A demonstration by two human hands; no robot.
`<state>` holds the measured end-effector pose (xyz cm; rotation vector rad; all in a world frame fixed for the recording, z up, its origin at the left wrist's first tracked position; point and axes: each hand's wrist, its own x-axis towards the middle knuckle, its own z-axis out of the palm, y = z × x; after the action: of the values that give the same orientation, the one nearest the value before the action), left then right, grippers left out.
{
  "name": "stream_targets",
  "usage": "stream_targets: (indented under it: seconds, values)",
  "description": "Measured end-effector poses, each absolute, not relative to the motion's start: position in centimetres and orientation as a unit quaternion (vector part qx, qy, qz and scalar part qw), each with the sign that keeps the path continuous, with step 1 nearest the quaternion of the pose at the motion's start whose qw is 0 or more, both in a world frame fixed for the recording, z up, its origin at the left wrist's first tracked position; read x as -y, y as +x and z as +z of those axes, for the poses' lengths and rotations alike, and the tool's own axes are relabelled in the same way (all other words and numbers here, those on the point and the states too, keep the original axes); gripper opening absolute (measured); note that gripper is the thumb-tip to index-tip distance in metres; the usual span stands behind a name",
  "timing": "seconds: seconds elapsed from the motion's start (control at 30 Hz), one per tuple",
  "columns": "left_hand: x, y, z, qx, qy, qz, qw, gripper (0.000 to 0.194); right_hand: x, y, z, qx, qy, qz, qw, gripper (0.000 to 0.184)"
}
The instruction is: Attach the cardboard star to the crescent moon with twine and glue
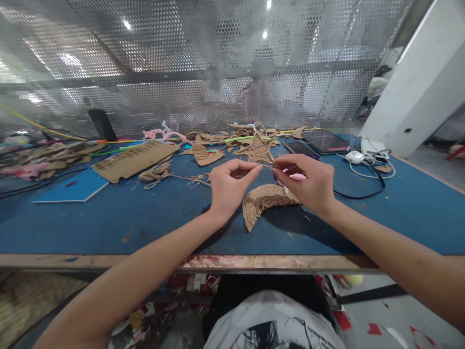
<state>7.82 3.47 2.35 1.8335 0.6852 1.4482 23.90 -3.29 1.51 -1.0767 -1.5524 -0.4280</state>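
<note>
My left hand (231,186) is closed, thumb and forefinger pinched on one end of a short thin strand of twine (267,166). The other end is pinched in my right hand (308,180), so the strand spans the small gap between my fingertips. Something pink shows by the right fingers, too covered to name. Below both hands, a crescent-shaped piece covered in rows of twine (263,199) lies on the blue tabletop (152,225). Just beyond my fingertips is a star-shaped cardboard piece (258,149). Left of my left hand lies a twine bundle (156,173) with a loose tail.
A cardboard sheet (136,161) and a blue board (72,188) lie at the left. Cardboard scraps (209,139) line the back, before a perforated metal screen (218,58). A phone (301,149), a tablet (325,140) and a white corded device (354,157) are at the right.
</note>
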Motion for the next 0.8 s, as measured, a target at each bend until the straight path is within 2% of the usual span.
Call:
stream_targets:
  seconds: [0.27,0.47,0.57,0.67,0.8]
  values:
    - [-3.2,7.7,2.2,-0.248,0.726,0.528,0.364,0.016,3.4,24.0,2.0,0.661,-0.459,-0.238,0.543,0.007]
    - [-3.1,7.8,3.2,-0.242,0.610,0.528,0.540,0.049,3.6,23.9,2.2,0.664,-0.469,-0.203,0.546,0.008]
    - [-3.9,7.9,3.8,-0.239,0.548,0.513,0.616,0.045,3.7,23.9,2.3,0.677,-0.460,-0.195,0.540,0.010]
    - [-4.7,7.8,4.0,-0.240,0.510,0.468,0.681,0.033,3.8,24.0,2.3,0.680,-0.457,-0.184,0.543,0.011]
    - [-5.3,7.8,3.7,-0.240,0.474,0.446,0.720,0.025,3.7,24.1,2.2,0.657,-0.464,-0.143,0.576,0.010]
